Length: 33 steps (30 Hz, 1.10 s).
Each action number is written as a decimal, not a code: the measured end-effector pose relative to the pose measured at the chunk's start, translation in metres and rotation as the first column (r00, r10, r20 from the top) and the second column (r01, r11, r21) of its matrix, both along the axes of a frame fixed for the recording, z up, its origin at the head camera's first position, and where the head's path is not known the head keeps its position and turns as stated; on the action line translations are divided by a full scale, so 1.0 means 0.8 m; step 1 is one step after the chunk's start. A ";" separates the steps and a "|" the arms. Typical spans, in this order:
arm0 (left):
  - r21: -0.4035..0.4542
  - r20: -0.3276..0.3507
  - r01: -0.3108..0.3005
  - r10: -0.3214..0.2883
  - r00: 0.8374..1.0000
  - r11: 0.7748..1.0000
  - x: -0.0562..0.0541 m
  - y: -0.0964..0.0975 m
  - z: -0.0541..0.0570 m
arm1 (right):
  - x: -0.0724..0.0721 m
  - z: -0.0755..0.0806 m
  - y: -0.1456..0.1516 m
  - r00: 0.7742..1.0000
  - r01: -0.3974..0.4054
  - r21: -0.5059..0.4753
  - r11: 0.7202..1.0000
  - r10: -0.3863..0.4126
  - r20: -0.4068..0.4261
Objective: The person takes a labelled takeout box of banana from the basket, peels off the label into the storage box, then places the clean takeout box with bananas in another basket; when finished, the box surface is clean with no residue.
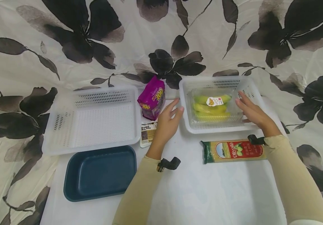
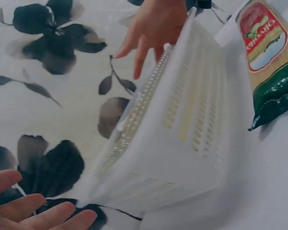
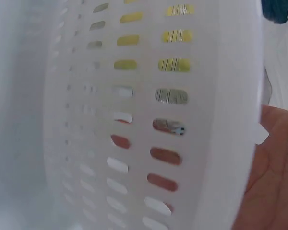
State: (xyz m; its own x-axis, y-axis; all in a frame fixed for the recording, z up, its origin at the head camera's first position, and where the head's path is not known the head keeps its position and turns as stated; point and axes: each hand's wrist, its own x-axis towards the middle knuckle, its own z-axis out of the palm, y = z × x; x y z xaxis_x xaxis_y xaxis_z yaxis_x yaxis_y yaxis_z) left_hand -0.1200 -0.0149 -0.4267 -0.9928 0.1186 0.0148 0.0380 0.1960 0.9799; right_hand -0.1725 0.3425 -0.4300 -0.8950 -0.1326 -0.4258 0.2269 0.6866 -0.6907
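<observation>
A clear plastic box (image 1: 235, 118) of bananas (image 1: 210, 109) sits inside the right-hand white basket (image 1: 220, 128). The fruit is yellow tinged with green, lying in curved rows under the glossy lid, which carries a white label (image 1: 214, 101) with a small banana picture. The basket is smooth, slightly translucent plastic, rectangular with rounded corners and slotted walls; yellow shows through the slots in both wrist views.

The right hand (image 1: 252, 114) reaches over the basket's right side, its fingers extended and spread; whether they touch the box or the wall, I cannot tell. The left hand (image 1: 169, 122) stands off the basket's left side, fingers loosely spread and gripping nothing. The two hands are well apart, with the basket between them.

Just beyond the left hand stands a shiny purple bag (image 1: 153, 98) with yellow lettering, and a flat packet (image 1: 148, 134) lies partly hidden by that hand. Nearer the person, below the basket, lies a long pack (image 1: 235, 151) with a red label and a green crimped end. Farther left are a second white basket (image 1: 102, 122), its floor perforated, and a dark blue rounded tray (image 1: 102, 173).
</observation>
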 end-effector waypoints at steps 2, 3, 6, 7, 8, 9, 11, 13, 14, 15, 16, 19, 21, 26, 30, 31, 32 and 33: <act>0.015 0.049 -0.011 0.010 0.999 1.000 -0.004 0.003 -0.008 | -0.002 -0.001 -0.002 1.000 0.004 -0.010 1.000 -0.004 0.003; 0.018 0.073 -0.017 0.015 0.997 1.000 -0.006 0.004 -0.012 | -0.003 -0.002 -0.002 1.000 0.006 -0.009 1.000 -0.006 0.005; 0.025 0.137 -0.026 0.022 0.990 0.999 -0.010 0.009 -0.024 | -0.005 -0.004 -0.004 1.000 0.010 0.002 1.000 -0.010 0.001; 0.029 0.154 -0.028 0.023 0.988 0.999 -0.011 0.010 -0.028 | -0.005 -0.005 -0.004 1.000 0.004 0.023 1.000 -0.004 -0.007; 0.035 0.167 -0.029 0.023 0.986 0.999 -0.012 0.012 -0.032 | -0.006 -0.006 -0.004 1.000 0.000 0.048 0.999 0.000 -0.012; 0.049 0.181 -0.029 0.019 0.983 0.998 -0.012 0.013 -0.036 | -0.006 -0.007 -0.004 1.000 -0.007 0.073 0.997 0.008 -0.018; 0.092 0.203 -0.028 0.009 0.979 0.995 -0.013 0.017 -0.043 | -0.007 -0.010 -0.004 0.999 -0.017 0.126 0.992 0.021 -0.033; 0.145 0.213 -0.026 -0.006 0.977 0.989 -0.013 0.021 -0.049 | -0.007 -0.012 -0.004 0.998 -0.023 0.160 0.987 0.030 -0.046; 0.165 0.216 -0.024 -0.012 0.976 0.986 -0.014 0.023 -0.052 | -0.008 -0.013 -0.003 0.998 -0.021 0.160 0.987 0.029 -0.052; 0.185 0.217 -0.022 -0.019 0.976 0.982 -0.014 0.025 -0.054 | -0.008 -0.015 -0.003 0.998 -0.018 0.156 0.988 0.027 -0.058; 0.205 0.215 -0.020 -0.025 0.976 0.979 -0.014 0.027 -0.056 | -0.008 -0.016 -0.003 0.998 -0.015 0.150 0.989 0.025 -0.066; 0.227 0.211 -0.024 -0.026 0.977 0.974 -0.017 0.031 -0.062 | -0.008 -0.020 -0.004 0.996 -0.017 0.123 0.992 0.028 -0.086; 0.233 0.214 -0.034 -0.017 0.977 0.972 -0.018 0.034 -0.065 | -0.008 -0.022 -0.004 0.995 -0.021 0.117 0.993 0.032 -0.094; 0.216 0.220 -0.057 0.008 0.975 0.975 -0.021 0.039 -0.069 | -0.008 -0.028 -0.006 0.993 -0.018 0.128 0.992 0.033 -0.113; 0.195 0.224 -0.068 0.023 0.974 0.978 -0.021 0.039 -0.073 | -0.011 -0.033 -0.009 0.990 -0.015 0.172 0.985 0.039 -0.135; 0.185 0.224 -0.069 0.026 0.974 0.980 -0.021 0.038 -0.074 | -0.011 -0.034 -0.009 0.989 -0.017 0.184 0.983 0.043 -0.139; 0.173 0.223 -0.071 0.031 0.974 0.982 -0.020 0.039 -0.075 | -0.011 -0.035 -0.009 0.989 -0.017 0.193 0.981 0.045 -0.142; 0.164 0.219 -0.070 0.033 0.975 0.984 -0.020 0.039 -0.075 | -0.011 -0.035 -0.009 0.988 -0.015 0.202 0.979 0.046 -0.146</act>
